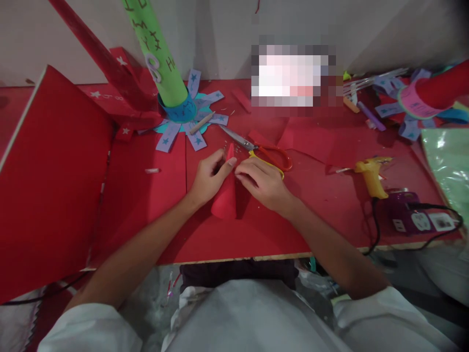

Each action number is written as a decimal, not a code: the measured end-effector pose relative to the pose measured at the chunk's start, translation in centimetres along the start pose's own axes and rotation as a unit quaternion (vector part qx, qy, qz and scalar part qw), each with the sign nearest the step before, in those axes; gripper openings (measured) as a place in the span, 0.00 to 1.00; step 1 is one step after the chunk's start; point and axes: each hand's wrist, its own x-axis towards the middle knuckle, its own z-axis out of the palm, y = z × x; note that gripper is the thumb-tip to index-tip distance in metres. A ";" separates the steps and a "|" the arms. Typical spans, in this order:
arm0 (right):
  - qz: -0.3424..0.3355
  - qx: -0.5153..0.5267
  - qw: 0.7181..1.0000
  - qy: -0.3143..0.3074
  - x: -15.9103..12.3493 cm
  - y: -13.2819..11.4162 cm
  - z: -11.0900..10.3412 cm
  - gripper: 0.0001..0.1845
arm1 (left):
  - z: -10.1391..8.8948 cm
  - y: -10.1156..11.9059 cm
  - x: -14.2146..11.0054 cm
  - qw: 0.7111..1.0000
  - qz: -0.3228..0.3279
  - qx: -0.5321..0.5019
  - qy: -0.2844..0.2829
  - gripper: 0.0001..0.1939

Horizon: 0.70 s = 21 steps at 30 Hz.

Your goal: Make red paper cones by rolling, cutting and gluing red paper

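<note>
A red paper cone (226, 195) lies on the red table (256, 230), its tip pointing away from me. My left hand (209, 177) curls round the cone's left side, fingers pinching near the tip. From the right, my right hand (261, 182) presses its closed fingers against the same upper part. Scissors with red and yellow handles (264, 152) rest just beyond my right hand.
A yellow glue gun (373, 175) lies at the right, corded to a purple power strip (415, 215). A green tube (157, 51) stands on a blue star-strip base (190, 124) at the back. A large red board (51, 181) leans at left. Another red tube (436, 93) lies far right.
</note>
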 end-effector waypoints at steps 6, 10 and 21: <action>-0.019 -0.012 1.000 -0.012 0.1 -0.1 -0.3 0.10 | 0.0 -0.2 0.1 1.000 -0.001 0.004 -0.006 0.29; -0.019 -0.037 0.999 -0.024 0.1 -0.2 -0.3 0.11 | 0.0 -0.3 0.0 1.000 0.005 0.002 -0.012 0.29; -0.027 -0.064 0.997 -0.022 0.0 0.0 -0.2 0.08 | 0.0 -0.9 0.1 0.999 0.024 0.033 -0.024 0.31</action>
